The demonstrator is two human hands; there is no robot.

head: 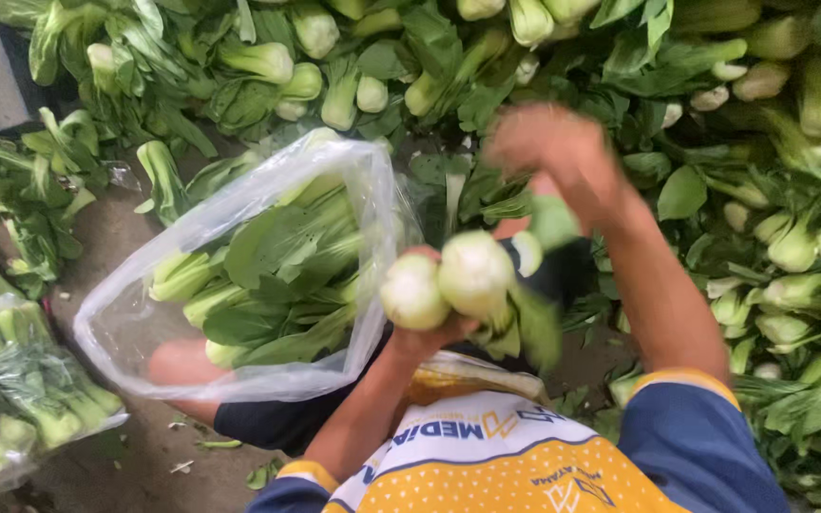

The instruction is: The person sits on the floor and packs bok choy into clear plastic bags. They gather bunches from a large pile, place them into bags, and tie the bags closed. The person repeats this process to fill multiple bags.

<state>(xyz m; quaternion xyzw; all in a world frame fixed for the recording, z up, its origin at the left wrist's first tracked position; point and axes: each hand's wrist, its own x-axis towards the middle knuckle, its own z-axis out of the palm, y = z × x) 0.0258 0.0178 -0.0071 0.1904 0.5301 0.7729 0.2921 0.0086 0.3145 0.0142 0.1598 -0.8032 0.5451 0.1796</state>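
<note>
Bagging greens: left hand [434, 328] clamped on two bok choy [448, 280], beside open bag [144, 285]. Right hand [553, 152] blurred above, grip unreadable. Next: careful insertion.

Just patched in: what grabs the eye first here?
The left hand at centre grips two pale round-based bok choy heads. Left of them, a clear plastic bag lies open, partly filled with leafy green bok choy. The blurred right hand is raised over the heap of loose green bok choy across the top and right.

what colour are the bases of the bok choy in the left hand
Pale whitish-green bases on the bok choy, leaves darker green; head view, in the left hand.
</note>
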